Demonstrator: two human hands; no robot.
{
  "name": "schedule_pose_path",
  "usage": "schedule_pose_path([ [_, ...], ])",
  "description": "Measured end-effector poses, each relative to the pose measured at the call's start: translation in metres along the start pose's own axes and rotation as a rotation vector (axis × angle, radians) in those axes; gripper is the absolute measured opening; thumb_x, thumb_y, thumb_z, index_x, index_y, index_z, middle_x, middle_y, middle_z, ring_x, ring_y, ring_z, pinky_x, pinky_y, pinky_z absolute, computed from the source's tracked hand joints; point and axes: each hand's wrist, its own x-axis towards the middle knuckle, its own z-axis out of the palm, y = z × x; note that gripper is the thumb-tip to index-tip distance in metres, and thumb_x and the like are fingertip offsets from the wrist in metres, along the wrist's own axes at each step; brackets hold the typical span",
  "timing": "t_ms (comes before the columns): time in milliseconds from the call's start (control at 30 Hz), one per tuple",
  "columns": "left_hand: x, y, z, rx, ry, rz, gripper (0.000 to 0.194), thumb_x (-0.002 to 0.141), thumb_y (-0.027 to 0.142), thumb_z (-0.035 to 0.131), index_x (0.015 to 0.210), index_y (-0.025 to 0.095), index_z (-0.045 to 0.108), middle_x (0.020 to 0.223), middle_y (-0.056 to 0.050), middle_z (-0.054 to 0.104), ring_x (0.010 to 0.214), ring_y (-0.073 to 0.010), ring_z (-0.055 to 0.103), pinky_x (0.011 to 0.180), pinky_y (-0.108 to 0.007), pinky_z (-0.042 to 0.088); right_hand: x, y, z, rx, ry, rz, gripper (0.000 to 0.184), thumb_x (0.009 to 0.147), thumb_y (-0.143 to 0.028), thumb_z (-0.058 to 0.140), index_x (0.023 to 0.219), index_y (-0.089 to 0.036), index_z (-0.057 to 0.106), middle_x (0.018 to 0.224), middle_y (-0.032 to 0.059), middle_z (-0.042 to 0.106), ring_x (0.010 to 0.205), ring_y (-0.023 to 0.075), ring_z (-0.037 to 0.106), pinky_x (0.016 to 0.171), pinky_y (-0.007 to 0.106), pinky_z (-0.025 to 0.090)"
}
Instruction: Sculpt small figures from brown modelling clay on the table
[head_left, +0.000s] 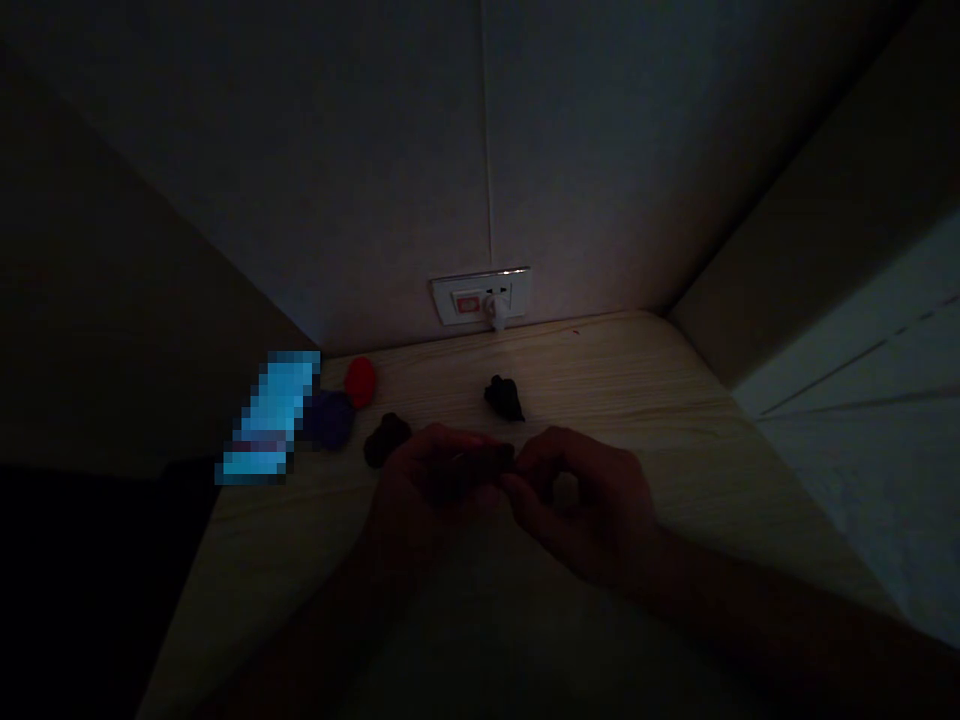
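The view is very dim. My left hand [420, 480] is closed around a dark, elongated lump [472, 472] above the wooden surface. At the lump's right end, the thumb and forefinger of my right hand [589, 495] are pinched together; its other fingers are curled. The lump's material is too dark to make out. Just beyond the hands lies a small black lump [503, 398] with an uneven outline. A dark brownish lump [386, 440] rests beside my left hand. Farther left are a dark blue, rounded piece [331, 418] and a flat red piece [361, 382].
A bright, pixelated bluish rectangle [271, 415] stands out at the left edge of the wooden tabletop [600, 370]. On the wall behind is a socket plate [480, 296] with a plug [496, 311] in it. A pale tiled floor [862, 450] shows at right.
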Motion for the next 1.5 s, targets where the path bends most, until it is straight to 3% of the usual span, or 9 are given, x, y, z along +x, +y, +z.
schedule_pose_path([
  [400, 0.0005, -0.0012, -0.003, 0.045, -0.016, 0.017, 0.035, 0.055, 0.009, 0.091, 0.081, 0.024, 0.073, 0.09, -0.002, 0.084, 0.086, -0.0244, 0.08, 0.078, -0.035, 0.065, -0.0003, -0.0002, 0.0001, -0.023, 0.013, -0.032, 0.013, 0.086, -0.015, 0.071, 0.085, -0.021, 0.059, 0.065, -0.005, 0.064, 0.051, 0.0074, 0.06, 0.05, 0.016, 0.047],
  [767, -0.0007, -0.0048, -0.0026, -0.025, -0.018, 0.003, 0.035, 0.057, 0.008, 0.092, 0.082, 0.024, 0.074, 0.091, 0.001, 0.084, 0.086, -0.0186, 0.08, 0.078, -0.027, 0.064, -0.0002, 0.0004, -0.0005, -0.044, -0.001, -0.065, 0.013, 0.085, -0.012, 0.069, 0.085, -0.021, 0.059, 0.065, -0.0056, 0.064, 0.051, 0.0069, 0.059, 0.05, 0.016, 0.046],
  [1000, 0.0003, -0.0035, -0.0018, -0.01, -0.006, 0.039, 0.036, 0.055, 0.006, 0.091, 0.081, 0.023, 0.075, 0.089, 0.0, 0.084, 0.084, -0.0198, 0.08, 0.076, -0.027, 0.065, -0.0019, 0.0015, 0.0002, -0.043, -0.003, -0.058, 0.013, 0.086, -0.012, 0.069, 0.087, -0.021, 0.059, 0.067, -0.0061, 0.063, 0.053, 0.0062, 0.058, 0.051, 0.015, 0.045],
  [1500, -0.0005, -0.0032, 0.0005, -0.02, 0.002, -0.014, 0.033, 0.056, 0.002, 0.089, 0.08, 0.022, 0.076, 0.088, -0.001, 0.084, 0.086, -0.0208, 0.081, 0.078, -0.028, 0.065, -0.0024, 0.0044, 0.0001, -0.078, -0.035, -0.05, 0.012, 0.087, -0.012, 0.065, 0.088, -0.022, 0.059, 0.069, -0.0053, 0.063, 0.055, 0.0081, 0.058, 0.054, 0.018, 0.047],
])
